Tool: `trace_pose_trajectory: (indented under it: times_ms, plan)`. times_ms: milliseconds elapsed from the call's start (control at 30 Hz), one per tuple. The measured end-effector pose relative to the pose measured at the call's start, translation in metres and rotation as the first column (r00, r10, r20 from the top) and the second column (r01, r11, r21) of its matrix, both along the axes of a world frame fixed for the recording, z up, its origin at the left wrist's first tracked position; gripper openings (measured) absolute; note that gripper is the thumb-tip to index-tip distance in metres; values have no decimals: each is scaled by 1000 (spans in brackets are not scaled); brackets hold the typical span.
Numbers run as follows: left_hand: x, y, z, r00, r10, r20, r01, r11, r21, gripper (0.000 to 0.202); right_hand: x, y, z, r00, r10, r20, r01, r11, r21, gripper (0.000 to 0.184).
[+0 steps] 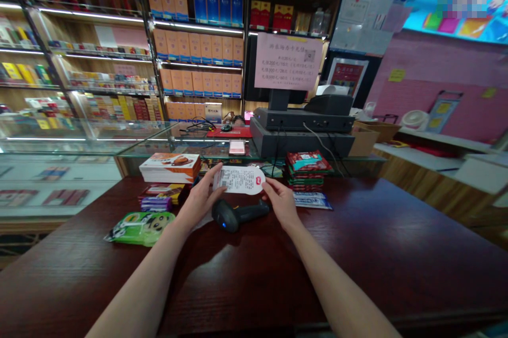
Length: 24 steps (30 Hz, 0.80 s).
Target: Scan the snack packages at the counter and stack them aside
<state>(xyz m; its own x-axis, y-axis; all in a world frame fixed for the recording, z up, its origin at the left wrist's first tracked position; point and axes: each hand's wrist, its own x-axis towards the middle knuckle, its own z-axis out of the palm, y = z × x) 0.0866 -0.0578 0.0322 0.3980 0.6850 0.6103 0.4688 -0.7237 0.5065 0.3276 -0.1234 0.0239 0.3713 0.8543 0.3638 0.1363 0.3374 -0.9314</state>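
Observation:
Both hands hold a white printed package (242, 179) with a rounded right end, a red logo and a barcode at its left. My left hand (202, 195) grips the left end. With its fingertips, my right hand (281, 201) pinches the right end. Just below the package, a black barcode scanner (230, 217) with a blue light lies on the counter. Left of my left hand are a green panda-print packet (141, 228), purple packs (156, 204) and a white-and-orange box (170, 167). Beyond my right hand sit a stack of red packets (307, 169) and a blue-and-white packet (312, 200).
The dark wooden counter (238, 285) spreads before me. Behind it stand a glass case (51, 179) and a cash register (301, 131) with a sign-covered monitor (286, 63). Shelves of boxed goods (198, 47) line the back wall. A cardboard box (363, 139) stands right of the register.

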Motion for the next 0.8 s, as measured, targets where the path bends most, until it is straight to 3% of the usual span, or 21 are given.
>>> trace_pose_trajectory:
  times_ms: [133, 367, 633, 800]
  plan:
    - [-4, 0, 5, 999, -17, 31, 18, 1000, -12, 70, -3, 0, 0, 992, 103, -69, -100, 994, 42, 53]
    - [-9, 1, 8, 1000, 1, -17, -2, 999, -33, 81, -2, -1, 0, 996, 86, -32, -85, 996, 39, 51]
    - [-15, 3, 8, 993, -8, -116, 30, 982, 187, 79, -6, -4, 2, 995, 101, 8, -102, 994, 51, 51]
    - [-19, 2, 12, 972, 128, -195, -66, 952, 299, 83, -7, -3, -1, 983, 180, -32, -178, 981, 76, 59]
